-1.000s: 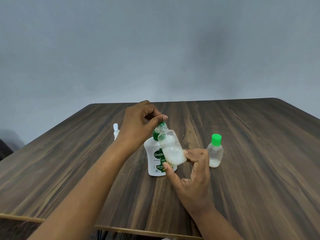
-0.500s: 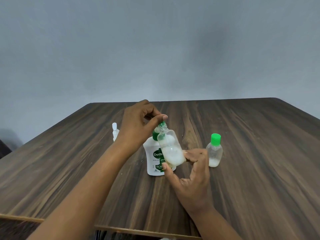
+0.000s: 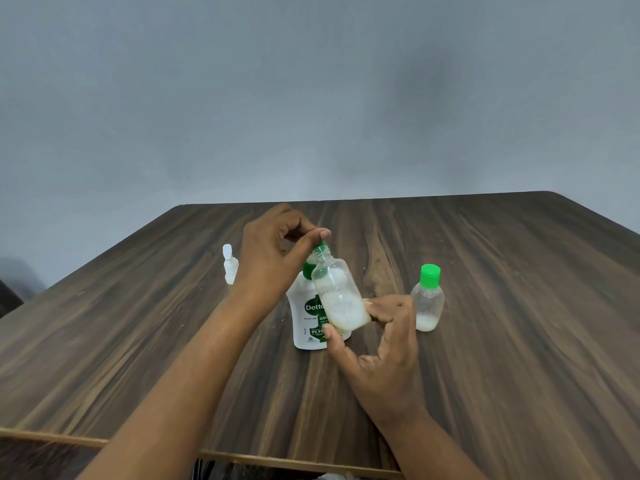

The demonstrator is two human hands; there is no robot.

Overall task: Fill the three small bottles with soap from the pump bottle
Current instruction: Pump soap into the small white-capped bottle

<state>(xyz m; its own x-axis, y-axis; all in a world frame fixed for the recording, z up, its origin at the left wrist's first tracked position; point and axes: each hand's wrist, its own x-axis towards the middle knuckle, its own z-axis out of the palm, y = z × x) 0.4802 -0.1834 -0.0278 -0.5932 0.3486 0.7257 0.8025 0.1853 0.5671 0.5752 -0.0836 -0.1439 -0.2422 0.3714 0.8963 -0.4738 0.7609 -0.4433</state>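
Through your head camera, your right hand (image 3: 381, 341) pinches the uncapped small bottle (image 3: 333, 276) between thumb and fingertips. It tilts left, its mouth at the green spout (image 3: 321, 244) of the pump bottle (image 3: 306, 322). White soap (image 3: 346, 308) fills roughly its lower half. Your left hand (image 3: 275, 252) curls over the pump's top.

To the right, the green-capped bottle (image 3: 428, 301) stands upright with a little soap at the bottom. To the left, a white-topped bottle (image 3: 230, 265) is partly hidden by your wrist, so its fill cannot be told.

All stand well in from the edges of the table (image 3: 502, 358); the near edge runs under your forearms.
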